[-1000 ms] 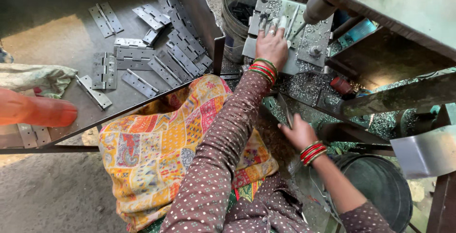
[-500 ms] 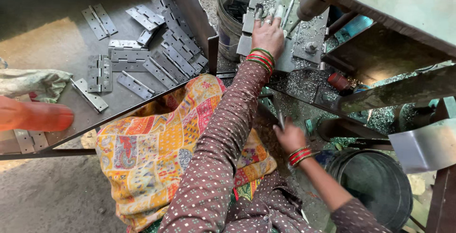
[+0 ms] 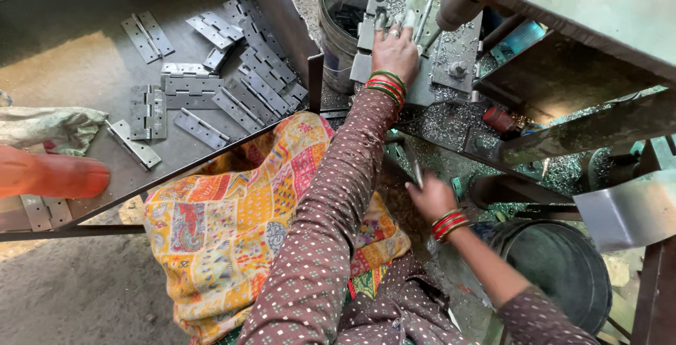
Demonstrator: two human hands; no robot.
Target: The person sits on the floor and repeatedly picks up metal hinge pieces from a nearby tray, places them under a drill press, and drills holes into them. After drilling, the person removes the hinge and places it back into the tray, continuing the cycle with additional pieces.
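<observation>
A: Her left hand (image 3: pixel 396 48) lies flat, fingers pressed down on a hinge plate (image 3: pixel 384 7) on the drill press jig (image 3: pixel 451 63), right beside the spindle (image 3: pixel 456 5).

B: Too near; a slip could catch a fingertip or the bangles (image 3: pixel 384 86).

A: The right hand (image 3: pixel 428 197) is closed around a thin metal lever (image 3: pixel 415 170).

B: Swarf (image 3: pixel 451 123) everywhere could cut. More hinges (image 3: pixel 246 84) wait in the tray (image 3: pixel 84 70).
</observation>
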